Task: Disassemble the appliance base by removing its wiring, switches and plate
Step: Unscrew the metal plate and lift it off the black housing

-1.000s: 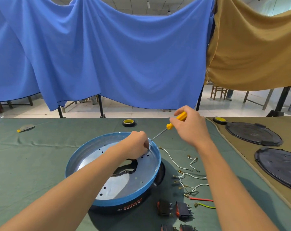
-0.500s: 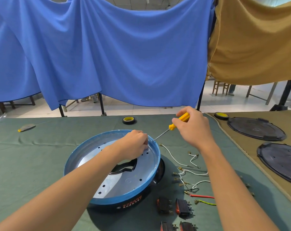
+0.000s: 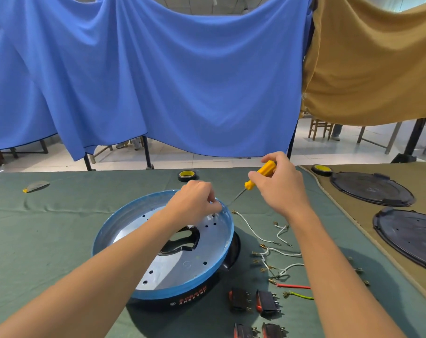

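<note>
- Your left hand [image 3: 194, 201] is curled, fingertips pinched together at the far rim of the appliance base [image 3: 158, 292], about 1 o'clock on it. Can't tell what they hold, if anything.
- Your right hand [image 3: 280, 189] grips the yellow handle of a screwdriver [image 3: 259, 175]. The shaft slants down toward 8 o'clock and the tip meets the rim right by the left fingertips.
- The base, black with a blue rim, sits on the green table cover [image 3: 48, 235] under your left forearm. The silver plate [image 3: 180, 267] lies inside it.
- White wires [image 3: 253, 228] lie loose on the cover at 3 o'clock from the base, with a red wire [image 3: 293, 286] and a green-yellow wire [image 3: 301, 296] nearer you.
- Four switches [image 3: 238, 298] lie at 5 o'clock.
- A tape roll [image 3: 187, 176] sits at 12 o'clock.
- Two black lids [image 3: 370, 189] rest on the tan cover, 2 to 3 o'clock.
</note>
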Motion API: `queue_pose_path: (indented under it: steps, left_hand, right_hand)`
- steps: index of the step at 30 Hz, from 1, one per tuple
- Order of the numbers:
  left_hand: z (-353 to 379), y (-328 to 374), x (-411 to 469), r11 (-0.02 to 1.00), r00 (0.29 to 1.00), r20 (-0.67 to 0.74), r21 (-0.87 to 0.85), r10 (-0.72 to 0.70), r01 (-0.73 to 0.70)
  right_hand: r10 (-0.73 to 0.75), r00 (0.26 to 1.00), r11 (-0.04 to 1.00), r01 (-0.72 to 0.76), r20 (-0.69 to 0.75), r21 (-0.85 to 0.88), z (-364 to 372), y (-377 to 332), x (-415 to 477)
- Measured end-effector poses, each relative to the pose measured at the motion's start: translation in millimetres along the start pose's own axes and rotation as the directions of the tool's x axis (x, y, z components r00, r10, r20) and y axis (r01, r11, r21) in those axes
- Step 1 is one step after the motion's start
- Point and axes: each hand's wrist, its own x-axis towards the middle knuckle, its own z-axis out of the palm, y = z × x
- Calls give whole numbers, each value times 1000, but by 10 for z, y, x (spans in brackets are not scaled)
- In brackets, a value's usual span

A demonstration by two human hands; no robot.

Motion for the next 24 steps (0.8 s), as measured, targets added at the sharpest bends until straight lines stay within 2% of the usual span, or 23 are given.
queue_pose_path:
  steps: [5, 7, 9, 13, 16, 21, 24]
  left_hand:
    - [-120, -24, 34, 992, 995, -80, -120, -59, 49]
    - [-164, 14, 52, 971, 988, -111, -226, -105, 78]
    - [-202, 83, 70, 937, 981, -140, -340, -132, 78]
    - [-256, 250, 78, 869, 976, -156, -492, -152, 57]
    - [-245, 346, 78, 805, 979, -143, -593, -145, 33]
    - [-112, 375, 98, 784, 982, -127, -620, -138, 31]
    - [-7, 300, 136, 857, 994, -32, -510, -102, 72]
  right_hand:
    - [173, 983, 936, -144, -63, 323, -67, -55, 15]
    - [233, 972, 870, -195, -28, 453, -112, -79, 25]
    - [235, 970, 814, -233, 66, 533, -158, -92, 25]
    - [90, 963, 948, -161, 256, 275, -134, -57, -41]
    - [70, 939, 981, -126, 337, 149, -84, -87, -118]
    - [60, 971, 996, -74, 233, 51, -29, -65, -140]
    - [98, 983, 993, -86, 158, -78, -83, 88, -63]
